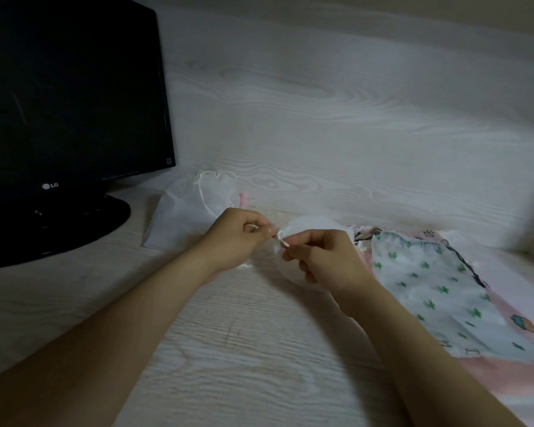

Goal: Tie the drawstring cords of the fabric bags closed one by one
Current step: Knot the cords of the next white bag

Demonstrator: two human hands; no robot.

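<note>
From the head camera we look down at a pale wood-grain table (244, 349) in dim light, with both bare forearms reaching in from the bottom edge.

The left hand (238, 235) and the right hand (327, 257) meet near the middle of the picture, almost touching. Both have their fingers curled in. Each pinches an end of a thin white cord (279, 238), which runs in a short stretch between the two sets of fingertips. A small loop of the same cord shows at the left hand's curled fingers.

The cord belongs to a small white bag (305, 224), which sits just behind and under the hands and is partly hidden by the right one. We cannot tell whether a knot has formed.

A second white bag (185, 217) lies flat on the table behind the left hand, its own loose cord (202, 195) trailing over it.

To the right of the hands lies a white bag with green cactus prints (429, 272), with a dark cord (466, 260) along its far edge. It rests on top of pink cloth (506, 306).

A black monitor (68, 103) on a round stand fills the upper left, and a wood-grain wall (321, 103) rises behind the table
</note>
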